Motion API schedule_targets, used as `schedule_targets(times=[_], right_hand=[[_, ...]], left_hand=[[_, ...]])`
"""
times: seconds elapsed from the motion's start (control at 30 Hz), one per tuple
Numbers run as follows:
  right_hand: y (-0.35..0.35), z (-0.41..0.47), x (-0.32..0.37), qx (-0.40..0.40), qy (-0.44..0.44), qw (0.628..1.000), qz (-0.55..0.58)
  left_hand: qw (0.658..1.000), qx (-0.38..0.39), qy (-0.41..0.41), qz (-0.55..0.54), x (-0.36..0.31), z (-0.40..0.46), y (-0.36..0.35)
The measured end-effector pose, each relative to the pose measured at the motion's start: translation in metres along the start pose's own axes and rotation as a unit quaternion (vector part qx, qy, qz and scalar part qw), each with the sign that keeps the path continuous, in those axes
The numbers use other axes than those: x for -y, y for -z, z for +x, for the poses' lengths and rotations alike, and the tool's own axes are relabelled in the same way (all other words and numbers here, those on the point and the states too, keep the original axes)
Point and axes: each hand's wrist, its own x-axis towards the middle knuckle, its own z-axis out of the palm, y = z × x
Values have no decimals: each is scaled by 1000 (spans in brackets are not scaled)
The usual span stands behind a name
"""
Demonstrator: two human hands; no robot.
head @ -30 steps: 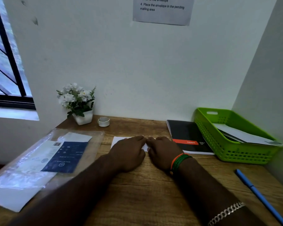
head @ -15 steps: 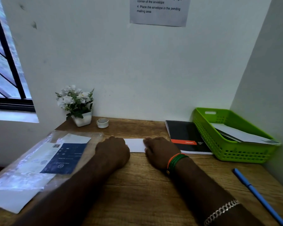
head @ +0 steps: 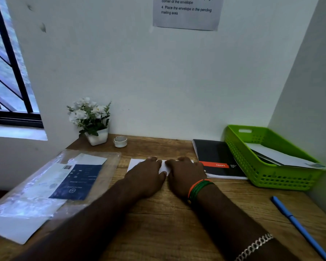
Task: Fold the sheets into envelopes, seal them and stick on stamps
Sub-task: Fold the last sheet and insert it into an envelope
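Left hand and right hand press flat, open-palmed, on folded sheet mid-desk; uneven pressure could skew the crease.

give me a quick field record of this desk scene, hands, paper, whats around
left hand: flat on white sheet
right hand: flat on same sheet
left of sheet: clear plastic pack of paper
right of sheet: black notebook, green basket holding envelopes
back edge: potted flowers, tape roll
near right: blue pen
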Motion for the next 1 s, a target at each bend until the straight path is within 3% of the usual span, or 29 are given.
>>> schedule_targets(times=[0.23, 0.4, 0.53, 0.63, 1.0], right_hand=[[11, 0, -11, -5, -86, 994, -67], [12, 0, -29, -36, -144, 988, -49], [7, 5, -39, -103, -75, 991, 42], [1, 9, -38, -76, -25, 990, 116], [-6, 17, -42, -86, 11, 985, 150]], left_hand=[[1000, 11, 5, 2, 0, 0, 2], [1000, 11, 10, -22, -1, -1, 4], [999, -15, 15, -41, -1, -3, 5], [999, -30, 7, -31, 0, -4, 7], [1000, -26, -10, -5, -4, -11, 21]])
